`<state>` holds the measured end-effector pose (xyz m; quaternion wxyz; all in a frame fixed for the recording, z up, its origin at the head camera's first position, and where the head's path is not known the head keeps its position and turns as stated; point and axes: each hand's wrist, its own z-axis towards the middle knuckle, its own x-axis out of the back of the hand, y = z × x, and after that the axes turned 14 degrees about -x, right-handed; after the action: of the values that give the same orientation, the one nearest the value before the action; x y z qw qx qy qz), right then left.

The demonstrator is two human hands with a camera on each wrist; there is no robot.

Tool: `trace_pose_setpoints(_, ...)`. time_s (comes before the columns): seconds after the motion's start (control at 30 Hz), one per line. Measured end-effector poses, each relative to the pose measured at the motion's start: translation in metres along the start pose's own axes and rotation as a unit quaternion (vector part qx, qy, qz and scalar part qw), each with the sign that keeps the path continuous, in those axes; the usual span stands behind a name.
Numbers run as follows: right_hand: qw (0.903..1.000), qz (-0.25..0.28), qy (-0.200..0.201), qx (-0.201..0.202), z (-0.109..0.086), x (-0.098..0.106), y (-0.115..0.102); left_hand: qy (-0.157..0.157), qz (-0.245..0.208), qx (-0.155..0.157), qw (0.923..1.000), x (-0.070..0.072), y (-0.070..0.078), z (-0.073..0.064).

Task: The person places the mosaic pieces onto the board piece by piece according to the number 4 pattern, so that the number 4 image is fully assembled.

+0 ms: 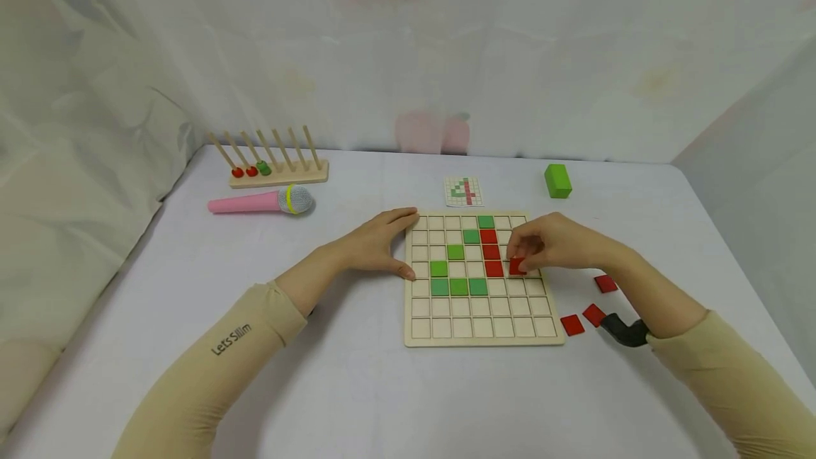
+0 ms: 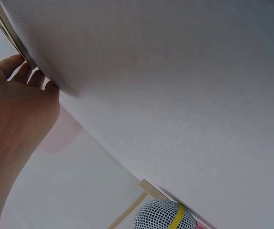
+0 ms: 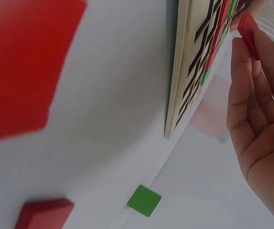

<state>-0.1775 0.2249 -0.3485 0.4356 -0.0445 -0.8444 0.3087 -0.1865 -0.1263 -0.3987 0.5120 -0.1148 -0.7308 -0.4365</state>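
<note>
A square wooden grid board (image 1: pixel 443 340) lies on the white table, with several green tiles (image 1: pixel 458 287) and a column of red tiles (image 1: pixel 491 252) in its cells. My left hand (image 1: pixel 376 243) rests against the board's left edge, thumb and fingers spread along it. Over the right part of the grid, my right hand (image 1: pixel 553 243) pinches a red square tile (image 1: pixel 518 266) between thumb and fingers. In the right wrist view that tile (image 3: pixel 248 34) is tilted and held off the board. Behind the board lies a small pattern card (image 1: pixel 464 191) with a coloured grid.
Loose red tiles (image 1: pixel 572 325) lie right of the board, some beside my right forearm and its black strap (image 1: pixel 625 331). A green block (image 1: pixel 558 181) stands at the back right. At the back left are a pegged wooden rack (image 1: pixel 278 177) and a pink toy microphone (image 1: pixel 255 202).
</note>
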Motion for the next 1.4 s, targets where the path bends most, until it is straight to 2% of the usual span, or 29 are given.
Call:
trace_pose_setpoints(0.2, 0.9999, -0.010, 0.002, 0.010, 0.008, -0.006, -0.007, 0.002, 0.001, 0.000, 1.0000, 0.000, 0.000, -0.001)
trace_pose_setpoints(0.5, 0.9995, 0.009, -0.020, 0.023, 0.014, -0.013, -0.016, 0.005, 0.002, -0.007, 1.0000, -0.001, -0.002, 0.000)
trace_pose_setpoints(0.97, 0.9994, 0.009, -0.031, 0.013, 0.014, -0.021, -0.019, 0.007, 0.001, -0.009, 0.9999, -0.001, -0.002, 0.001)
trace_pose_setpoints(1.4, 0.9990, -0.009, -0.030, 0.033, 0.015, -0.025, -0.019, 0.005, 0.007, -0.009, 0.9999, -0.001, -0.002, 0.001)
